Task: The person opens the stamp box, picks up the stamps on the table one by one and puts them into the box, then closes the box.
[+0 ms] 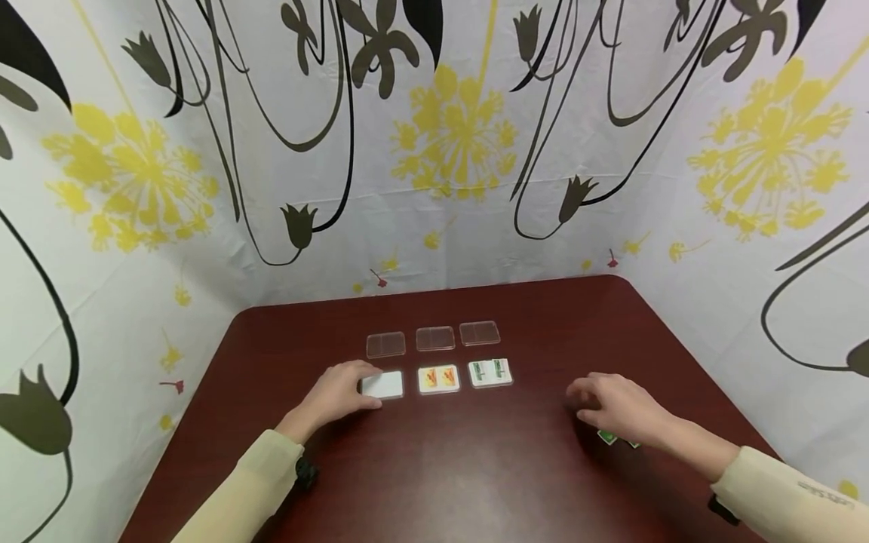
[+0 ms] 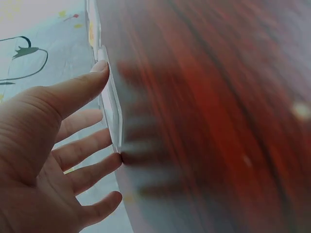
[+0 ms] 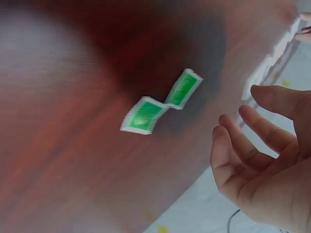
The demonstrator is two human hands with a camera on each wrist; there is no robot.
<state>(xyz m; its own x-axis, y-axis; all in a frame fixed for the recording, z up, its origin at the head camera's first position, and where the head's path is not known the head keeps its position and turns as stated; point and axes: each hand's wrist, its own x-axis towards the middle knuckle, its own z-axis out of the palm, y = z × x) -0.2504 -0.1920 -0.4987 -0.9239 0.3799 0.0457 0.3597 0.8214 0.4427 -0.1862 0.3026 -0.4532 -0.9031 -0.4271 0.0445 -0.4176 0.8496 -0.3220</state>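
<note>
At the left end of the near row lies a shallow clear case (image 1: pixel 383 385) with a plain white face. My left hand (image 1: pixel 342 390) holds this case by its edges, thumb at the near side and fingers at the far side. In the left wrist view, the case (image 2: pixel 112 109) is seen edge-on against the thumb and fingertips. My right hand (image 1: pixel 621 407) hovers over the right side of the table, fingers loosely bent and holding nothing. Two small green cards with white borders (image 3: pixel 144 116) lie on the table beside it, partly hidden by the wrist in the head view.
Beside the left case sit a case with orange-printed cards (image 1: pixel 438 379) and one with green-printed cards (image 1: pixel 490 372). Behind them are three clear, see-through trays (image 1: pixel 435 338) in a row. The dark red table (image 1: pixel 448 467) meets a patterned cloth (image 1: pixel 434 234) at the back and sides.
</note>
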